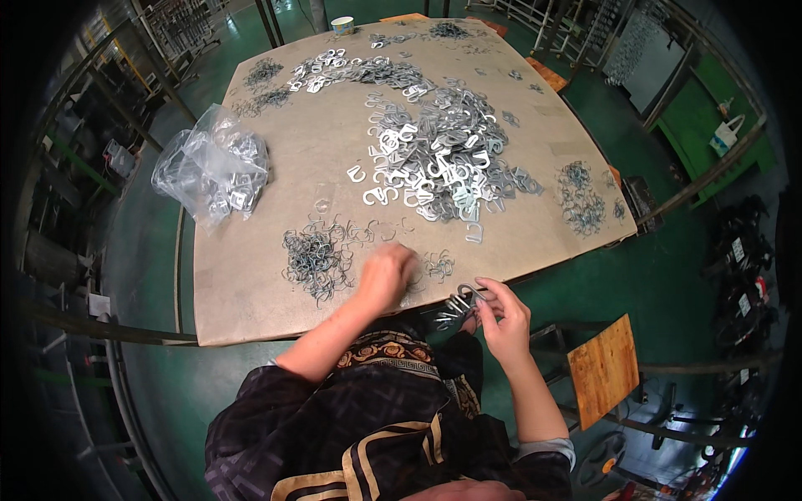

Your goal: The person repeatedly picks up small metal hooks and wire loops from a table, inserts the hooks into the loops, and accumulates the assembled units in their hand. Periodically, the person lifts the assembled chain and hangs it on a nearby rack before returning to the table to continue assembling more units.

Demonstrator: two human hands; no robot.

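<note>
A metal hook is held beside the counter.
It is pinched by the right hand; whether anything is gripped by the blurred left hand cannot be told.

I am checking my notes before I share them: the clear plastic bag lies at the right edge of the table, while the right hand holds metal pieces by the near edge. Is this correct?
One side is wrong: the head view shows the clear plastic bag at the left edge of the table. The right hand does hold metal pieces by the near edge.
</note>
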